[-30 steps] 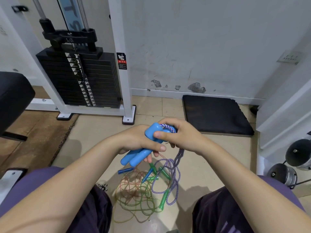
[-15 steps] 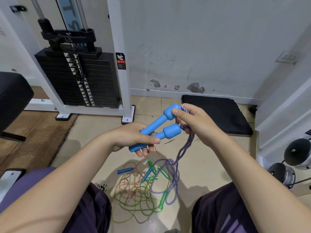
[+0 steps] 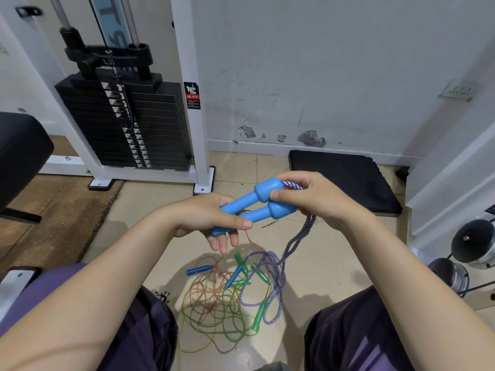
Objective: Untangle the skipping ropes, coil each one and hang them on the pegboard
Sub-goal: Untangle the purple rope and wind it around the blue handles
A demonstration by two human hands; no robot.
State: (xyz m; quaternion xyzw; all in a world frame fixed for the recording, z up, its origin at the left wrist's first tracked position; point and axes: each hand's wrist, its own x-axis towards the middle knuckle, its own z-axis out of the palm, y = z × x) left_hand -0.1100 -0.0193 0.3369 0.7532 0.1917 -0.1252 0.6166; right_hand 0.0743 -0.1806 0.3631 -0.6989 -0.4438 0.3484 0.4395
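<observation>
Two light blue handles [image 3: 251, 207] lie side by side, pointing up to the right. My left hand [image 3: 211, 218] grips their lower ends with the thumb laid across them. At the thick upper ends my right hand [image 3: 313, 199] pinches them, where the purple-and-white braided rope [image 3: 294, 247] comes out and hangs down to the floor. On the floor between my knees lies a tangle of thin green and orange ropes [image 3: 214, 309] with green handles [image 3: 261, 314] and a dark blue handle [image 3: 199, 270]. No pegboard is in view.
A weight-stack machine [image 3: 126, 124] with a white frame stands at the back left. A black floor mat [image 3: 345, 178] lies against the wall behind my hands. A black padded seat [image 3: 21, 153] is at the left, and dumbbells [image 3: 471, 247] lie at the right.
Both hands lifted the blue handles and tipped them from pointing down-left to pointing up-right. The braided rope now hangs longer from my right hand.
</observation>
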